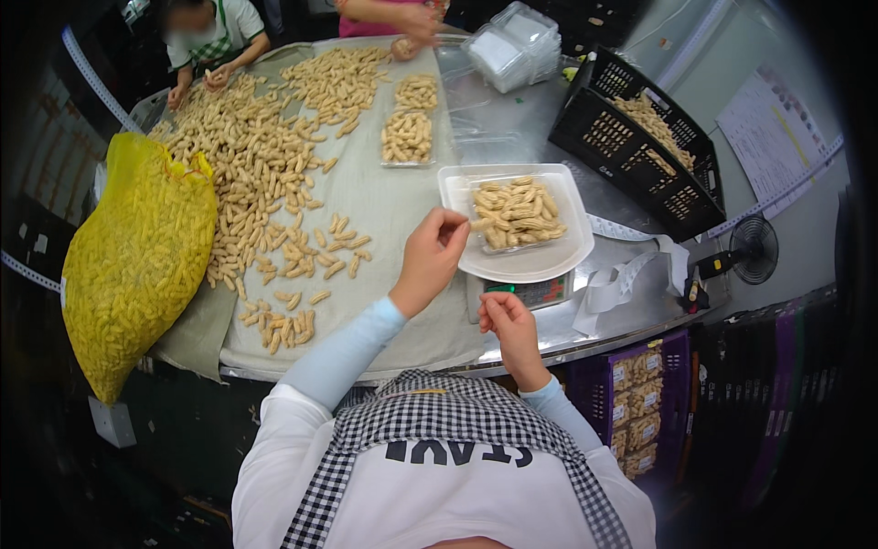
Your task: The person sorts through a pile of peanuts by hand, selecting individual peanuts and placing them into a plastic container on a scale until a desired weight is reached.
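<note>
A white plastic weighing tray point(449, 185) sits on a digital scale point(559, 291) with a lit green display. On the tray is a clear plastic box point(519, 213) heaped with unshelled peanuts. My left hand point(432, 261) hovers at the tray's left rim, fingers curled and thumb close to the forefinger. One peanut lies at the box's edge just beyond its fingertips; whether the hand holds anything is hidden. In front of the scale, my right hand point(511, 333) has thumb and fingertips together, with nothing visible in them.
Loose peanuts point(240, 165) cover the cloth at left, beside a yellow mesh sack point(140, 261). Filled boxes point(407, 137) stand beyond the tray. Farther back are stacked clear boxes point(514, 44), a black crate point(638, 137) and two people's hands. A label strip point(617, 281) lies right.
</note>
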Demonstrator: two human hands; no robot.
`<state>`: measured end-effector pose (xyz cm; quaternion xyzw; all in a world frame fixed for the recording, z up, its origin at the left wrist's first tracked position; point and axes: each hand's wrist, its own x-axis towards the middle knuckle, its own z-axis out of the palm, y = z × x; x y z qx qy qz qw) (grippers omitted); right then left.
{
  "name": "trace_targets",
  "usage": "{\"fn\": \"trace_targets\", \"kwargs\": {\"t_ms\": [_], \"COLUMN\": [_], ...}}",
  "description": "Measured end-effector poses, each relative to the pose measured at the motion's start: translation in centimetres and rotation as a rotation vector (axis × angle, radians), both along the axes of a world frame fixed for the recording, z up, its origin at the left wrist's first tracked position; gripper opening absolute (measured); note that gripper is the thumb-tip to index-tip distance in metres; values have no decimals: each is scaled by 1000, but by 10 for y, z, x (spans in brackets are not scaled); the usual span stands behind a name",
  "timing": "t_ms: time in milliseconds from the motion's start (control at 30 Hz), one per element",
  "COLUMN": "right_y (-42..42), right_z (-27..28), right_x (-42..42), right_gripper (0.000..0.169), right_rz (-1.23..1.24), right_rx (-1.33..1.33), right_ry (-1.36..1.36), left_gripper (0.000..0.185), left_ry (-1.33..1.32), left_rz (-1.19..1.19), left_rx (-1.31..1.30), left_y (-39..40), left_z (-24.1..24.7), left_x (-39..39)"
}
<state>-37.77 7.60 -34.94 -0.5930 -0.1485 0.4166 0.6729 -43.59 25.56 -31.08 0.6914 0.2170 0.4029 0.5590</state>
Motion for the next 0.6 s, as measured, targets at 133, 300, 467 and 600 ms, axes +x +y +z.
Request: {"fn": "trace_targets", "kwargs": {"t_ms": [133,300,467,600], "right_y": [-27,-66,-96,-109], "right_z": [1,-8,-25,-27], "right_x": [10,38,68,99], "right_gripper": [18,17,15,14], "right_rz": [20,-45,-134,-179], "right_rx": [-11,-56,-72,-88], "right_ry": [-79,-117,-109,-136], "left_gripper": [5,4,18,18], "left_ry": [48,318,192,71], "left_rz": [173,125,119,253], "left_rx": [471,832,766,280], "left_y": [21,31,41,70], "left_z": [-7,-25,-6,-8], "left_x": [76,101,80,53]}}
